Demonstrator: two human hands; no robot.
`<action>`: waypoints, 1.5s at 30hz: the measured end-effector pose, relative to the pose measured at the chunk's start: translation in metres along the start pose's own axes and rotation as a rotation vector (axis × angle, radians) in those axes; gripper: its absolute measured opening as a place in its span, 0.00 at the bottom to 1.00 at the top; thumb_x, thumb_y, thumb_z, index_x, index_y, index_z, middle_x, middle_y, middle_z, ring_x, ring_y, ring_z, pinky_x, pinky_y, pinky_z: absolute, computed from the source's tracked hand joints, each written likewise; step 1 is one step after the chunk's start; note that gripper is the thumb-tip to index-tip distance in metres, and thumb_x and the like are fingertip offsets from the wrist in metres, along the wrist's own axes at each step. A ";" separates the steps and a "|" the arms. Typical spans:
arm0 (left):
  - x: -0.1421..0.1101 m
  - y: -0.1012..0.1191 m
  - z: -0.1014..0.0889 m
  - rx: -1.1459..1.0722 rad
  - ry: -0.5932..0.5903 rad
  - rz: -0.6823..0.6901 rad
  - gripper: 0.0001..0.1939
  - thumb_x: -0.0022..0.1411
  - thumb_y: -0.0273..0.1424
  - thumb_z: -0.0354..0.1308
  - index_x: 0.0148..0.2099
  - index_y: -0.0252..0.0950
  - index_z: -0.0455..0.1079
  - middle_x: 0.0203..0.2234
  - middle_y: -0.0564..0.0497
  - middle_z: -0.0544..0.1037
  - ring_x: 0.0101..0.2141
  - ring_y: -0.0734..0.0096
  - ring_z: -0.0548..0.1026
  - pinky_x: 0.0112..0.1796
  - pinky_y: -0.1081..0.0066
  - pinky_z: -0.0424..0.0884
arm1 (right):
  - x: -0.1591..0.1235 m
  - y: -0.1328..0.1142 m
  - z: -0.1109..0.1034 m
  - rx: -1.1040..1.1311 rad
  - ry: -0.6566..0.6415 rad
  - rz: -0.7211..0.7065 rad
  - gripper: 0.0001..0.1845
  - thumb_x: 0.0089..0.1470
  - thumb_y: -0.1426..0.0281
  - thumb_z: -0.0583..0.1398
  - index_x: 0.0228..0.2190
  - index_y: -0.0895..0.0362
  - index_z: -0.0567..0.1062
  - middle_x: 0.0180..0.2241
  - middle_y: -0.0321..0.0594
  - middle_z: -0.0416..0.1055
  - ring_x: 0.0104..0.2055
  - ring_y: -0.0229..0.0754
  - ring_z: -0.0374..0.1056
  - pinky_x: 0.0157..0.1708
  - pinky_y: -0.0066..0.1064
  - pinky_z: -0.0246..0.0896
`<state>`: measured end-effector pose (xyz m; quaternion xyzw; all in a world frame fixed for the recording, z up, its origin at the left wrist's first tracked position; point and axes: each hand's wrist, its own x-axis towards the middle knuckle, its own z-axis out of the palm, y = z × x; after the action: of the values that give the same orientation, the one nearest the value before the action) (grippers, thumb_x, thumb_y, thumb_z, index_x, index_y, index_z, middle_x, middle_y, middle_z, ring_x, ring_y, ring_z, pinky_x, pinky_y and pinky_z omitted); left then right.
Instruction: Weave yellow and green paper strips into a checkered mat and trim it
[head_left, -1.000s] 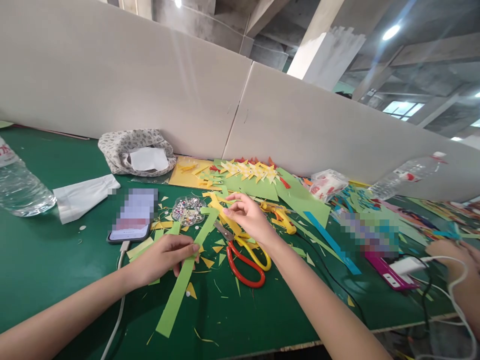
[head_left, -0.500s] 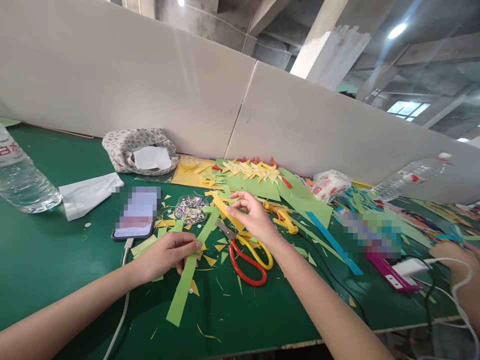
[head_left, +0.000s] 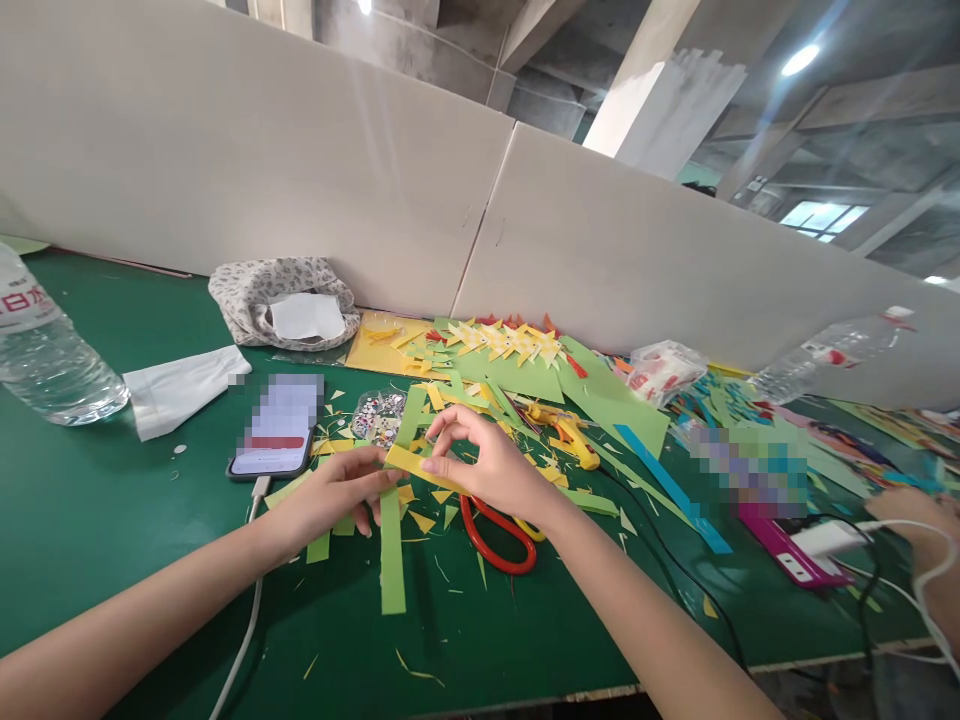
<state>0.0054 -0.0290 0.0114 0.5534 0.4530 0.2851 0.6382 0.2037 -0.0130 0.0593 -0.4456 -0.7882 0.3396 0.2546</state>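
Observation:
Between the fingers of my left hand (head_left: 341, 498) is a long green paper strip (head_left: 392, 560), one end hanging toward me and the other rising past the fingertips. My right hand (head_left: 487, 460) pinches a yellow paper strip (head_left: 420, 466), which lies crosswise over the green one near my left fingertips. Below my right hand, scissors with red and yellow handles (head_left: 495, 545) rest on the table; their blades are hidden. Behind the strips sits a clear case of googly eyes (head_left: 375, 415). Green and yellow paper scraps (head_left: 422, 522) lie around both hands.
At left are a phone (head_left: 277, 425) on a white cable, a tissue (head_left: 187, 390) and a water bottle (head_left: 52, 340). A yellow glue gun (head_left: 566, 440) lies right of my hand. Farther right are a magenta power strip (head_left: 787, 555) and another person's hand (head_left: 911, 515).
My right hand has come down and toward my left hand, bringing the yellow strip across the green one. The green strip has swung more upright, and the scissor blades are now covered.

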 end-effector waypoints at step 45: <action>0.003 -0.004 -0.005 -0.464 0.137 -0.046 0.14 0.48 0.24 0.60 0.40 0.35 0.67 0.36 0.49 0.78 0.39 0.64 0.76 0.37 0.72 0.72 | 0.004 0.015 0.018 -0.565 0.262 -0.346 0.08 0.57 0.70 0.53 0.30 0.55 0.73 0.28 0.35 0.75 0.32 0.37 0.67 0.40 0.33 0.59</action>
<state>0.0016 -0.0245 0.0067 0.3608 0.4299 0.4040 0.7223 0.1970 -0.0098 0.0363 -0.3981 -0.8754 0.0001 0.2741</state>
